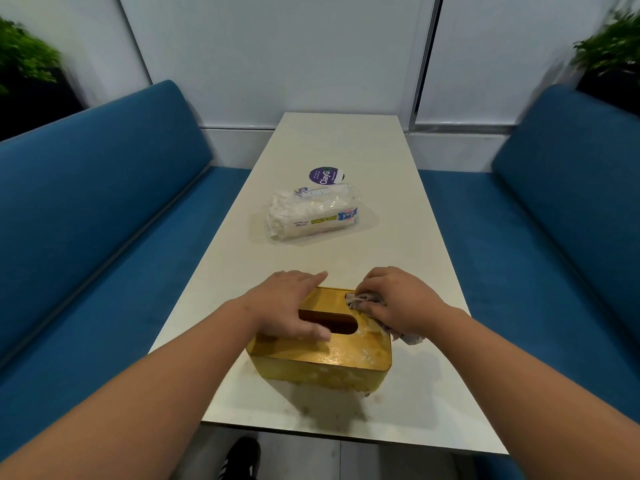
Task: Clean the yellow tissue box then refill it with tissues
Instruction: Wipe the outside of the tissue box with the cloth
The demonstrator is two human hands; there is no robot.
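The yellow tissue box (332, 362) stands near the front of the white table (349, 147), its dark oval slot facing up and whitish smears on its lid and front wall. My left hand (287, 306) lies flat over the lid's left part, holding the box down, thumb at the slot. My right hand (398, 299) is closed on a crumpled grey cloth (363, 300) pressed on the lid's far right corner. A clear plastic pack of white tissues (311, 213) lies further back on the table, apart from the box.
A round purple sticker (325, 175) lies on the table behind the tissue pack. Blue padded benches (104, 209) flank the table on both sides. A white wall closes the far end. A black shoe (242, 459) shows on the floor below the table's front edge.
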